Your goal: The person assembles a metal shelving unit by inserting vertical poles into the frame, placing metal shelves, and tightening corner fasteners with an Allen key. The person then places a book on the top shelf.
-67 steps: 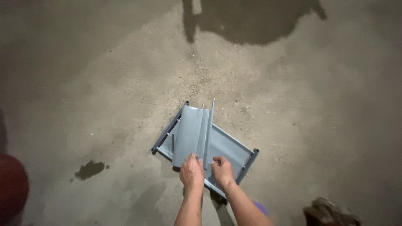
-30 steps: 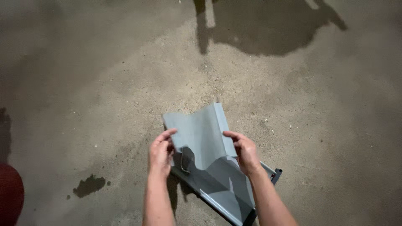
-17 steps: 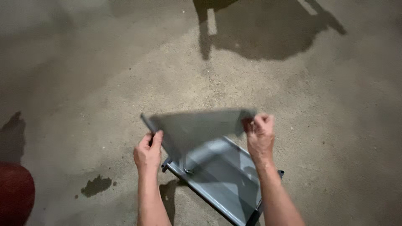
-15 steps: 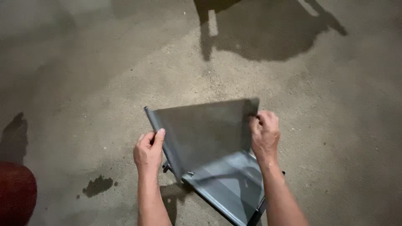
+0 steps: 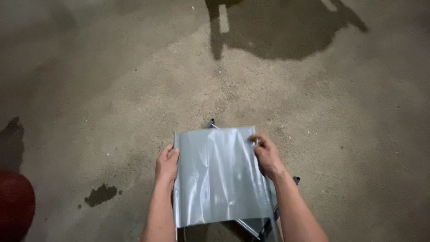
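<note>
We hold a grey plastic panel [image 5: 221, 177] flat between our two hands, its glossy face turned up toward the camera and catching streaks of light. The left hand [image 5: 167, 165] clamps the panel's left edge near the upper corner, at about nine o'clock of the sheet, fingers curled under and thumb on top. The right hand [image 5: 267, 154] pinches the right edge near the upper corner, at roughly two o'clock, fingers closed over the rim. Both grips are shut on the panel; neither holds anything else.

As we judge it, the panel is lifted free and squared up in front of us, while the grey frame [image 5: 264, 222] beneath it lies on the concrete floor [image 5: 112, 89], only its ends peeking out at twelve o'clock and at five o'clock of the sheet. We cannot tell whether the panel touches the frame at its lower edge. Seating or setting the panel down is not yet done.

A dark wet stain [image 5: 101, 195] marks the floor at eight o'clock of the left hand, a red rounded object [image 5: 15, 204] sits at the far left edge, and a shadow [image 5: 277, 27] falls across the floor at twelve o'clock.
</note>
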